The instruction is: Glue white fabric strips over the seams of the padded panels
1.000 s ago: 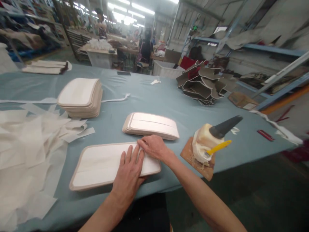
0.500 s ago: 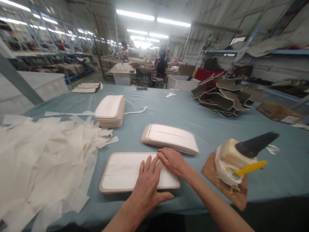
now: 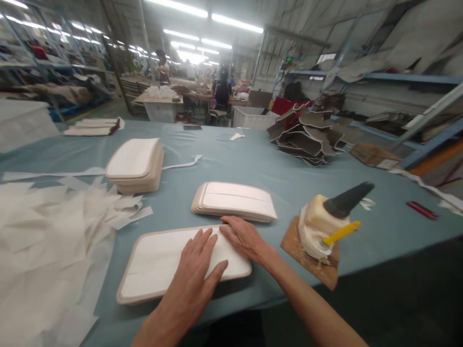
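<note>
Head view: a white, beige-bordered panel (image 3: 157,258) lies near the front edge of the blue-green tabletop (image 3: 235,154). The left hand (image 3: 193,272) rests on it, fingers slightly spread, thumb apart; the right hand (image 3: 244,237) touches its far edge, fingers close together, any grip indeterminable. Just beyond lies a panel stack (image 3: 235,198); rightward, a pale container (image 3: 314,219).

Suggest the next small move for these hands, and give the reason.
Probably smooth the left hand gently leftward across the white-topped panel. It lies spread over the panel's middle, and the right hand rests by the far edge on the right, so the panel's left end has no hand on it.
</note>
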The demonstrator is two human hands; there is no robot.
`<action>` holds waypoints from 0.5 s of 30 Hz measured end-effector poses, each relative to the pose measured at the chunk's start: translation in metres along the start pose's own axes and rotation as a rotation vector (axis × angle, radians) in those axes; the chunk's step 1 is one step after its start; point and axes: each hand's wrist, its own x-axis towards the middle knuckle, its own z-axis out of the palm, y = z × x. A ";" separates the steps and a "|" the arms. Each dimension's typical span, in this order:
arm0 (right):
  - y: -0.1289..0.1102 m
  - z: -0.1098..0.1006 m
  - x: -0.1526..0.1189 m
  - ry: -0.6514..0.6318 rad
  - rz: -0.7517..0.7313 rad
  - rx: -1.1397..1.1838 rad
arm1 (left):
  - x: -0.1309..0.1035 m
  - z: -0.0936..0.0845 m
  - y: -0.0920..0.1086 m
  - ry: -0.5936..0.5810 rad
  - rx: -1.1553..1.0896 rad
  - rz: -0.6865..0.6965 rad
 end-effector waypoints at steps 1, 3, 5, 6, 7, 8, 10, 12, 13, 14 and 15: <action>0.001 -0.003 -0.002 0.016 0.009 0.004 | 0.001 0.002 -0.003 0.038 0.019 0.015; 0.002 -0.010 -0.006 0.061 0.032 0.000 | 0.002 0.005 -0.008 0.086 0.043 0.051; 0.004 -0.017 -0.012 0.131 0.072 -0.008 | 0.003 0.003 -0.010 0.087 0.054 0.097; 0.005 -0.022 -0.014 0.168 0.097 -0.013 | 0.003 0.002 -0.010 0.071 0.059 0.120; 0.006 -0.027 -0.017 0.207 0.119 -0.022 | 0.003 -0.001 -0.010 0.046 0.065 0.139; 0.007 -0.032 -0.018 0.249 0.136 -0.040 | 0.003 -0.003 -0.009 0.021 0.071 0.156; 0.009 -0.042 -0.018 0.331 0.141 -0.101 | 0.002 -0.007 -0.007 -0.024 0.079 0.172; 0.014 -0.051 -0.011 0.377 0.116 -0.179 | 0.000 -0.008 -0.006 -0.044 0.085 0.170; 0.016 -0.053 -0.006 0.373 0.099 -0.212 | -0.001 -0.007 -0.006 -0.047 0.089 0.162; 0.020 -0.055 0.001 0.350 0.083 -0.238 | -0.002 -0.007 -0.006 -0.055 0.092 0.156; 0.023 -0.055 0.009 0.315 0.069 -0.259 | -0.002 -0.007 -0.006 -0.060 0.092 0.149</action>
